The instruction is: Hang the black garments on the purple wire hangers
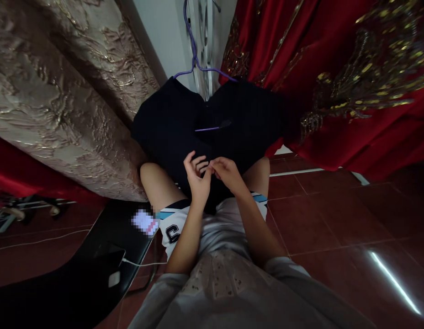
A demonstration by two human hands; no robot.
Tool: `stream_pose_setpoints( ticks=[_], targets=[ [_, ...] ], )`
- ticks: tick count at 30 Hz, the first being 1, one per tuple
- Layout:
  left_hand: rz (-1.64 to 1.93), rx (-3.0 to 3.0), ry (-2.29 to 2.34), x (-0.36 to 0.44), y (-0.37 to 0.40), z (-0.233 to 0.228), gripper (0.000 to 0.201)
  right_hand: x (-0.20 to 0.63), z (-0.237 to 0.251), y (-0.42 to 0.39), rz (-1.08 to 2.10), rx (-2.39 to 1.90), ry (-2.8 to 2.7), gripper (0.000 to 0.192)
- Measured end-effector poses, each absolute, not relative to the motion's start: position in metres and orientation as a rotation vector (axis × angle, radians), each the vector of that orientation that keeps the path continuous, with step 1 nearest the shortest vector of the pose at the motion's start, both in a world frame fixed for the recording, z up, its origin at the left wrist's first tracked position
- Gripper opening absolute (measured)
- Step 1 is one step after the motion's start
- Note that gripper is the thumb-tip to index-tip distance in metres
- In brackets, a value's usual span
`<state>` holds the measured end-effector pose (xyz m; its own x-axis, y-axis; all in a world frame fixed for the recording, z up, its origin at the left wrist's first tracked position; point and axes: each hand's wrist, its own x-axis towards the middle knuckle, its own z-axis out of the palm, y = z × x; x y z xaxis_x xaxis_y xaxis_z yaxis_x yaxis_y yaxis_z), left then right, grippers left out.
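Observation:
A dark navy garment (164, 119) hangs from a purple hanger (195, 64) and drapes down between my knees. Just in front of it, both of my hands meet above my lap. My left hand (197, 177) has its fingers apart and loosely curled, its thumb close to the tips of my right fingers. My right hand (227, 171) is closed in a pinch beside that thumb; whatever sits between the fingertips is too small to make out. Part of the hanger's purple bar shows through an opening in the garment.
Cream embossed fabric (71, 105) hangs on the left, red satin with gold sequins (356, 87) on the right. A black seat (95, 256) by my left thigh bears a phone (111, 255) with a white cable and a small white case (113, 279). Red tiles (318, 219) cover the floor.

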<state>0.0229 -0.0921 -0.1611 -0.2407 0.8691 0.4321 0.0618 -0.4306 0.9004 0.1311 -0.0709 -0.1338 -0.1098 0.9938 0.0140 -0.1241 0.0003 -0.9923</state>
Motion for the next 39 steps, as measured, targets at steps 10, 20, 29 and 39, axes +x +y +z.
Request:
stream_pose_setpoints(
  ticks=[10, 20, 29, 39],
  targets=[
    [1.644, 1.383, 1.086, 0.018, -0.074, -0.176, 0.012, 0.127, -0.099, -0.055, 1.303, -0.987, -1.368, 0.024],
    [1.482, 1.576, 1.211, 0.031, -0.061, -0.185, 0.010, 0.113, -0.002, -0.024, 0.941, -0.779, -1.243, 0.035],
    [1.899, 2.209, 1.102, -0.013, -0.030, -0.025, 0.033, 0.124, -0.004, -0.032, 0.866, -0.733, -1.381, 0.037],
    [2.095, 2.439, 1.179, -0.038, -0.045, -0.002, 0.025, 0.103, -0.077, -0.040, 0.799, -0.940, -1.250, 0.026]
  ],
)
